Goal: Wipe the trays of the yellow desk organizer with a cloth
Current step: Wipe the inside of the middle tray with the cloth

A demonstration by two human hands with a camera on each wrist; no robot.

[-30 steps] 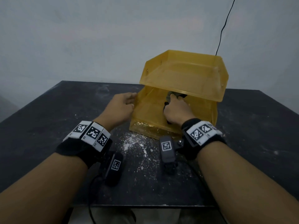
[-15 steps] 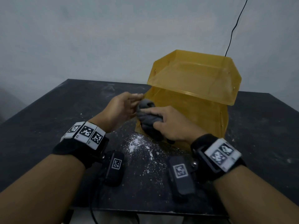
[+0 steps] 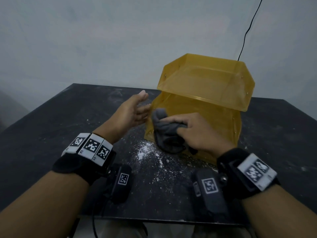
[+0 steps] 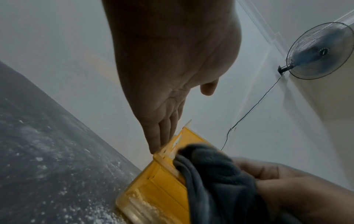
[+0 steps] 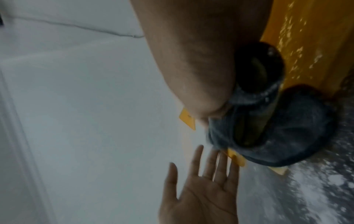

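The yellow desk organizer [image 3: 202, 86] has two stacked translucent trays and stands on the black table [image 3: 51, 127]. My right hand [image 3: 193, 131] grips a bunched grey cloth [image 3: 164, 133] at the front lip of the lower tray [image 3: 221, 124]. In the left wrist view the cloth [image 4: 216, 181] drapes over that tray's front left corner [image 4: 153, 186]. My left hand [image 3: 135, 110] is held flat, palm toward the organizer, its fingertips [image 4: 155, 145] at the left side wall. The right wrist view shows the cloth [image 5: 287, 128] and the spread left hand [image 5: 203, 186].
White powder [image 3: 145, 152] lies scattered on the table in front of the organizer. A black cable [image 3: 248, 28] hangs down the grey wall behind it. A wall fan [image 4: 320, 50] shows in the left wrist view. The table's near edge is close to my forearms.
My right hand has pulled the cloth out of the lower tray to its front left corner. My left hand has let go of the tray's side and opened flat.
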